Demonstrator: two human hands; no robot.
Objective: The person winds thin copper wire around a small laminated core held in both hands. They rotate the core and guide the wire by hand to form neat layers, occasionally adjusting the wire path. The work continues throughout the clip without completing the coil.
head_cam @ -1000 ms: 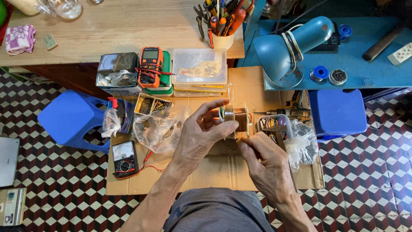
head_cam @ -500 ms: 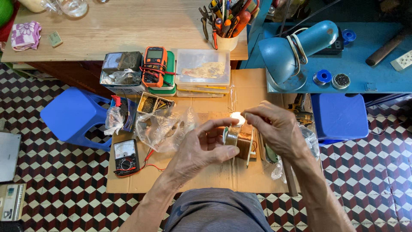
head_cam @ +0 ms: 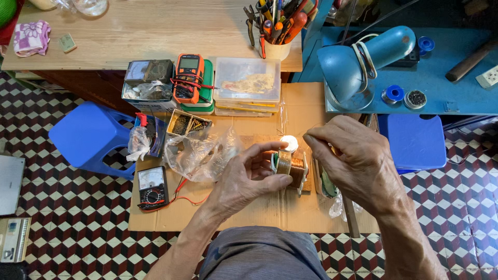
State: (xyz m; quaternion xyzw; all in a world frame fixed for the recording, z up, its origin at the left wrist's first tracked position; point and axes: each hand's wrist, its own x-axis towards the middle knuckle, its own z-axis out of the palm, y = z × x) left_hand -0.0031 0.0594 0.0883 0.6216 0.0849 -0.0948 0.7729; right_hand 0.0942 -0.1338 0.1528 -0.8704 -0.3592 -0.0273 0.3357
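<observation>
A: In the head camera's view, what has the left hand (head_cam: 249,181) got?

B: It grasps a small coil of copper-coloured wire on a metal frame (head_cam: 289,167), thumb below and fingers curled over it. The coil sits above the flat brown cardboard sheet (head_cam: 249,212) spread on the chequered floor, just in front of the person's lap.

A: And the right hand (head_cam: 358,161)?

B: Closed in a pinch, fingertips (head_cam: 310,140) drawn together just above the coil. What they pinch is too fine to tell. A small white round disc (head_cam: 289,143) shows between the two hands.

A: Anything around them?

B: A crumpled clear plastic bag (head_cam: 199,153) lies just left of the left hand, and a black analogue meter with red leads (head_cam: 152,187) further left. Behind stand an orange digital multimeter (head_cam: 188,78), a clear plastic lidded box (head_cam: 248,82), a blue desk lamp (head_cam: 363,59) and a blue plastic stool (head_cam: 91,135).
</observation>
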